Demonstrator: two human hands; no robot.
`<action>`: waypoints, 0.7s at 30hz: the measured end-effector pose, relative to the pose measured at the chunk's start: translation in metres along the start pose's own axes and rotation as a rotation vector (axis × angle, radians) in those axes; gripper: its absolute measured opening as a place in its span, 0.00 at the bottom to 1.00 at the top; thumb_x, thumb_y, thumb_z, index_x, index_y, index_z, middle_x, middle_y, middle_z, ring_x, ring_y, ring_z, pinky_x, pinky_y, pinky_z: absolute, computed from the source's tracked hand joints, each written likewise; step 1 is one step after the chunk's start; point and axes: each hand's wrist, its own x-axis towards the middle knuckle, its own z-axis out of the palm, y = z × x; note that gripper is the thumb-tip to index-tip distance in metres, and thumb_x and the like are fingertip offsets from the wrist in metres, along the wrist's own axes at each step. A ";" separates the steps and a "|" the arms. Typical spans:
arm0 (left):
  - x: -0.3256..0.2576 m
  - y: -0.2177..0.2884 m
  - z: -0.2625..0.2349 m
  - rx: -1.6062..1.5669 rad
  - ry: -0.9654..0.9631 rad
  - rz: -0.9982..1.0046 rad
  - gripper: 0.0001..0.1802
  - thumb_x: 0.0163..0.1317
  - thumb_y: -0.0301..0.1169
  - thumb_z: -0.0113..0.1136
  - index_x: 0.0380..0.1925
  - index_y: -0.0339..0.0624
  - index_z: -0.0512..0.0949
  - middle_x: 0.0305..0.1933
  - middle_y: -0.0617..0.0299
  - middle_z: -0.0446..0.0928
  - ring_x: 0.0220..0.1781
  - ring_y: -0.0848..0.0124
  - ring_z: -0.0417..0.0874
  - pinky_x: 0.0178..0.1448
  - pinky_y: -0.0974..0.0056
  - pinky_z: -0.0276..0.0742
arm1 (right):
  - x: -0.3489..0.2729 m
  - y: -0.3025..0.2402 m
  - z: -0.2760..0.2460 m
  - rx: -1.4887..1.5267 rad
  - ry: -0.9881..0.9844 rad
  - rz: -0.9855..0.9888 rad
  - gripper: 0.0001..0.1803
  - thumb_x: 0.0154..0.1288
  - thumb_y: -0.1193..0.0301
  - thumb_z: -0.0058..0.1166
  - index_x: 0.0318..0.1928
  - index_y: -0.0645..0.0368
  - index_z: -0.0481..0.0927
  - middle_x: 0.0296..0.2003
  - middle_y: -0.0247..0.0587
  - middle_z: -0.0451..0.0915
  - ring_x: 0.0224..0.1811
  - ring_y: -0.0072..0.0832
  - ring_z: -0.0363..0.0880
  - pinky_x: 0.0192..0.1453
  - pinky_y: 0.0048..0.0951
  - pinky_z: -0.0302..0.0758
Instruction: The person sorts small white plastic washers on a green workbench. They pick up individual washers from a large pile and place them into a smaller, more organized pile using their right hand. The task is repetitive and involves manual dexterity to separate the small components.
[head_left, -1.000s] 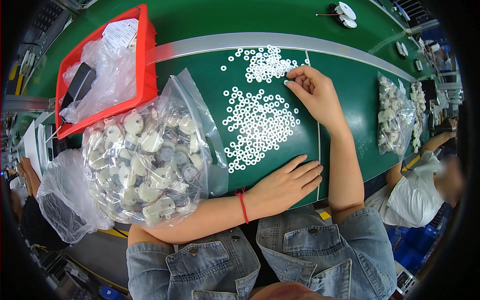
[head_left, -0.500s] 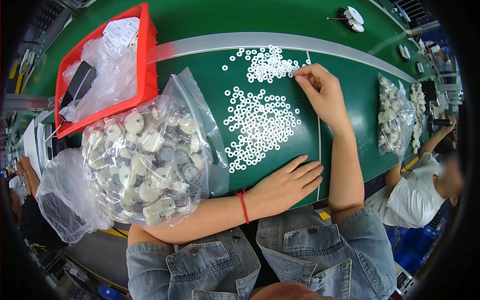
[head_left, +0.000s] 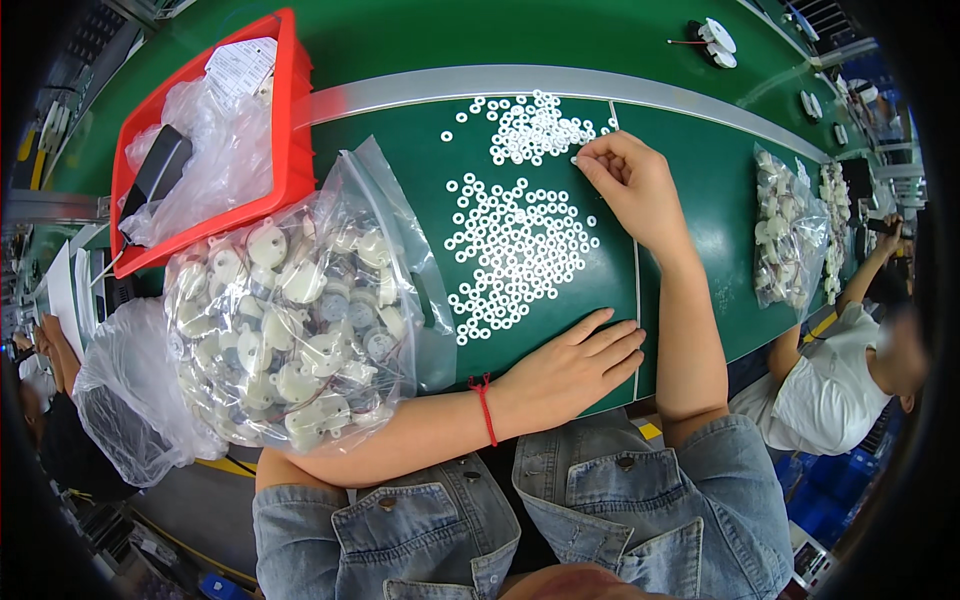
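Note:
Small white plastic rings lie on the green mat in two groups: a broad spread-out patch in the middle and a denser pile farther back. My right hand is at the near right edge of that pile, thumb and forefinger pinched on a white ring that partly shows at the fingertips. Flat on the mat near the front edge rests my left hand, fingers stretched out and holding nothing. Left of the rings stands a clear bag of cream-coloured round motor-like parts with thin wires, beside my left forearm.
A red bin at the far left holds plastic bags, a paper and a black object. A metal strip crosses behind the rings. Another bag of parts lies to the right, near a seated person in white.
My right hand has shifted slightly to the left and toward me, to the near edge of the far pile. My left hand has stayed in place.

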 end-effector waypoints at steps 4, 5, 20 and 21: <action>0.000 0.000 -0.001 0.007 -0.010 0.004 0.25 0.68 0.32 0.55 0.64 0.40 0.78 0.74 0.55 0.73 0.79 0.61 0.69 0.84 0.49 0.58 | 0.000 0.001 -0.002 0.074 0.015 0.056 0.06 0.71 0.75 0.64 0.43 0.66 0.84 0.31 0.31 0.80 0.29 0.15 0.70 0.34 0.21 0.69; 0.000 -0.001 -0.001 0.008 -0.010 0.005 0.25 0.68 0.32 0.55 0.64 0.40 0.78 0.74 0.55 0.73 0.79 0.61 0.69 0.84 0.49 0.58 | 0.001 0.001 -0.001 0.069 0.029 0.052 0.06 0.71 0.75 0.64 0.42 0.67 0.84 0.31 0.33 0.81 0.28 0.16 0.72 0.33 0.22 0.70; 0.001 0.000 -0.003 -0.004 -0.018 0.005 0.25 0.68 0.31 0.55 0.65 0.40 0.77 0.74 0.54 0.72 0.78 0.61 0.69 0.84 0.49 0.58 | 0.004 0.008 -0.003 0.115 0.114 0.000 0.06 0.69 0.78 0.63 0.44 0.64 0.86 0.32 0.35 0.79 0.28 0.19 0.71 0.33 0.25 0.71; 0.001 0.000 -0.003 -0.004 -0.016 0.006 0.25 0.68 0.31 0.55 0.65 0.40 0.77 0.74 0.54 0.72 0.78 0.61 0.69 0.84 0.49 0.58 | 0.005 0.008 -0.004 0.079 0.132 0.012 0.06 0.69 0.78 0.63 0.44 0.64 0.86 0.32 0.35 0.79 0.28 0.19 0.71 0.34 0.25 0.71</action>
